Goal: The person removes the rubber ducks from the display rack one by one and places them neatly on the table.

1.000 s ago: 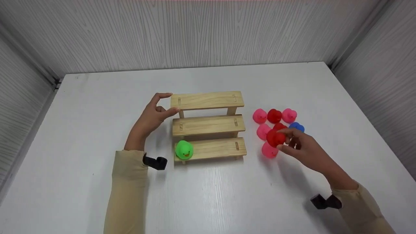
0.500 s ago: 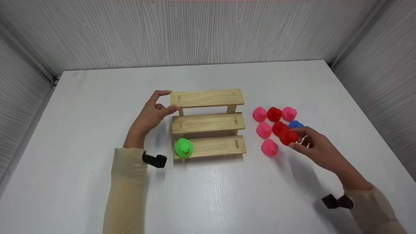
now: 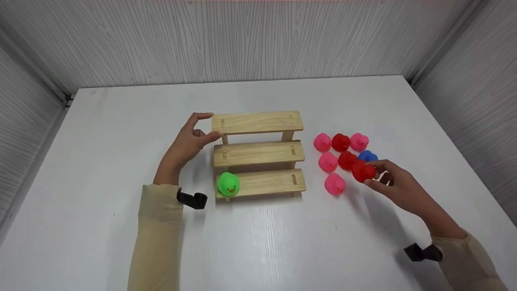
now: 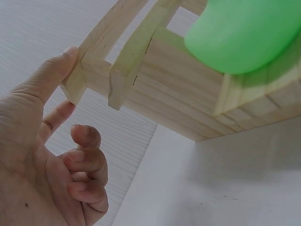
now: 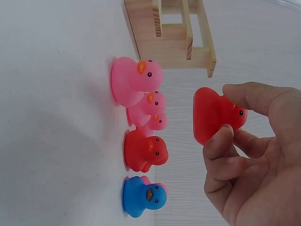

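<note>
My left hand (image 3: pixel 185 143) pinches the left end of the top board of a three-step wooden shelf (image 3: pixel 258 153) between thumb and index finger. In the left wrist view, the other fingers curl loosely beside the wood. A green rubber duck (image 3: pixel 228 184) sits on the left end of the lowest step. Off to the right, my right hand (image 3: pixel 400 188) holds a red rubber duck (image 5: pixel 211 115) by its head and body, raised above the table. Below and beside it stand pink ducks (image 3: pixel 335 184), red ducks (image 3: pixel 341 142) and a blue duck (image 3: pixel 368 156), partly covered by the hand.
The white table (image 3: pixel 258 242) carries the shelf and the grouped ducks, which stand close together to the shelf's right. A pale wood-grain wall (image 3: pixel 250 40) rises behind the table, with further panels at left and right.
My right hand has moved to the right with the red duck, away from the front pink duck. My left hand keeps its pinch on the shelf.
</note>
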`<action>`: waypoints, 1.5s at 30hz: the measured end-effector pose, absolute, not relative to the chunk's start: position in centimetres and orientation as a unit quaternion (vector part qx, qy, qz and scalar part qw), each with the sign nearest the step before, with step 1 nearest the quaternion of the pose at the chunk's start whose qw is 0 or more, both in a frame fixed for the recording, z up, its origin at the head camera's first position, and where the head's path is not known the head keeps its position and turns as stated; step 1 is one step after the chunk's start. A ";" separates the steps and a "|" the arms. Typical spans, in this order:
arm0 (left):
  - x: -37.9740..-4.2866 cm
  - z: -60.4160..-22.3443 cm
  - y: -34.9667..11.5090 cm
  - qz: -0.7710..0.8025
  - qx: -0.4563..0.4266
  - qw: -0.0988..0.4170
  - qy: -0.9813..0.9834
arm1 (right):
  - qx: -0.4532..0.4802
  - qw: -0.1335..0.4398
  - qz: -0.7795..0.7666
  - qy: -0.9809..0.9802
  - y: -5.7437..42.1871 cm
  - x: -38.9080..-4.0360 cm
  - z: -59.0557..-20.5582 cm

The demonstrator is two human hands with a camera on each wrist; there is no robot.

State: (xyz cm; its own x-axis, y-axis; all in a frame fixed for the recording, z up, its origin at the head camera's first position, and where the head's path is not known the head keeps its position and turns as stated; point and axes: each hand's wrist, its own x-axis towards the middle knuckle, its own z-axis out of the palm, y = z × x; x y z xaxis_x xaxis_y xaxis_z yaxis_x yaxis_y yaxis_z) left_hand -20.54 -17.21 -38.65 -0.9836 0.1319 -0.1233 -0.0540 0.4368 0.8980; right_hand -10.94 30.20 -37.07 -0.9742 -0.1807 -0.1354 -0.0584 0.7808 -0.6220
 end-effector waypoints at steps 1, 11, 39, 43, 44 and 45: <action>-20.5 -38.6 -17.2 0.532 0.024 0.088 0.842 | -0.065 0.093 -0.325 0.939 30.3 -10.9 -37.2; -20.3 -38.6 -17.2 0.534 0.027 0.084 0.841 | -0.074 0.105 -0.331 0.935 30.9 -11.2 -38.6; -20.5 -38.4 -17.2 0.530 0.022 0.090 0.843 | -0.047 0.166 -0.321 0.931 31.3 -12.2 -41.2; -20.5 -38.4 -17.2 0.528 0.017 0.091 0.844 | -0.046 0.169 -0.323 0.930 31.3 -12.3 -41.5; -20.5 -38.4 -17.2 0.527 0.015 0.091 0.845 | -0.045 0.170 -0.323 0.930 31.3 -12.3 -41.5; -20.4 -38.4 -17.2 0.527 0.014 0.092 0.844 | -0.044 0.172 -0.323 0.930 31.3 -12.4 -41.5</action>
State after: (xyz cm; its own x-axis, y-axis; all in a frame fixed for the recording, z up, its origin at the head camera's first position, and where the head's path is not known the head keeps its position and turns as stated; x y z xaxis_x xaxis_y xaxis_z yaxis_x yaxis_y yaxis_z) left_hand -20.44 -17.16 -38.40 -0.9828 0.1212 -0.1396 -0.0723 0.4431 0.8935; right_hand -12.36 31.33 -41.52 -0.9372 -0.1926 -0.2907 0.0292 0.7873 -0.6159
